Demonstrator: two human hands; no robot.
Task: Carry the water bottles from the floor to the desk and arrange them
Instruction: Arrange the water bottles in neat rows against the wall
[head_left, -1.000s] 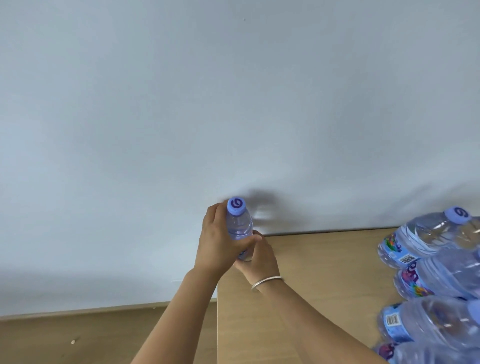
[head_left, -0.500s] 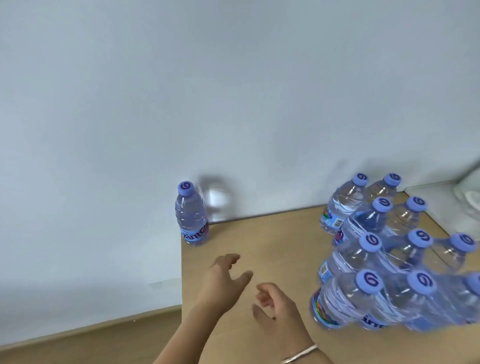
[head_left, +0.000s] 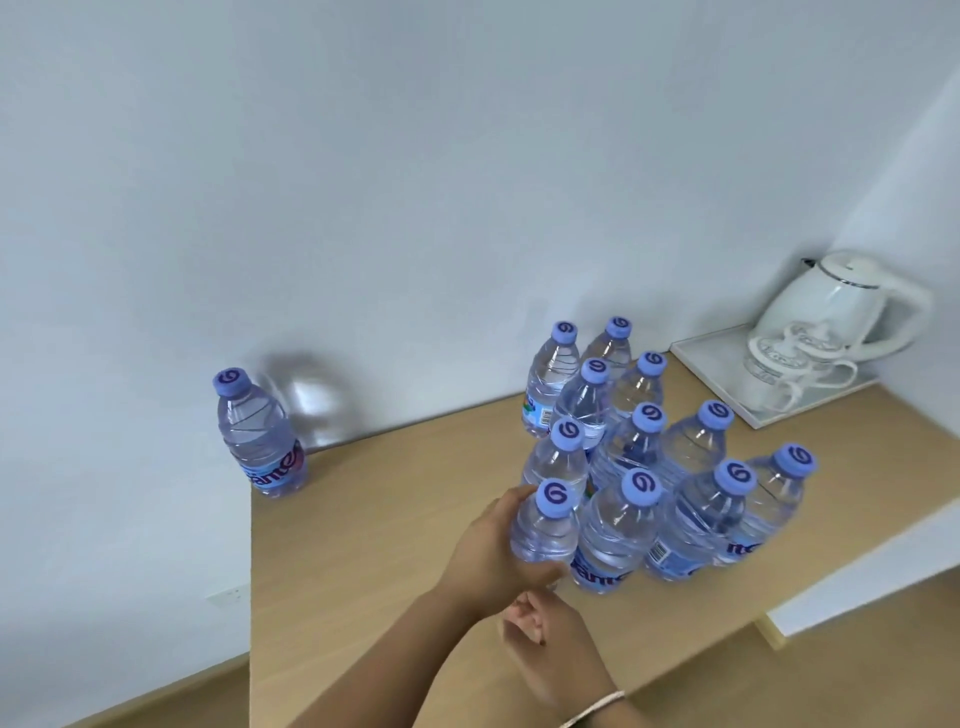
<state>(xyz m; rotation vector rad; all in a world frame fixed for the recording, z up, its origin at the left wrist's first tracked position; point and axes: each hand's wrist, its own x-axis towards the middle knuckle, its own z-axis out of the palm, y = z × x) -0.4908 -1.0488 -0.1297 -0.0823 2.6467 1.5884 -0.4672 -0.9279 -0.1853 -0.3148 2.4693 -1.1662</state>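
Water bottles stand on your wooden desk (head_left: 415, 519) in two lots: a single bottle (head_left: 260, 436) alone at the far left corner, upright against the white wall (head_left: 363, 182), and a tight cluster (head_left: 654, 457) well apart from it toward the right. Count the purple caps in the cluster and you get eleven, which makes twelve bottles on the desk in all; every one is upright with its cap on. Your left hand (head_left: 498, 556) reaches in from the lower middle of the view and wraps its fingers and thumb around the body of the nearest front bottle (head_left: 548, 525), the one at the cluster's front left corner, gripping it below the neck; whether its base is on the desk or lifted you cannot tell, because your hand covers it. Your right hand (head_left: 550, 639) sits just below and beside the left, above the desk's near part, fingers loosely curled and holding nothing, with a thin bracelet (head_left: 597, 706) at the wrist. At the far right corner a white tray (head_left: 701, 358) holds one white kettle (head_left: 836, 306) and two white cups (head_left: 784, 364), near the cluster but not touching it.
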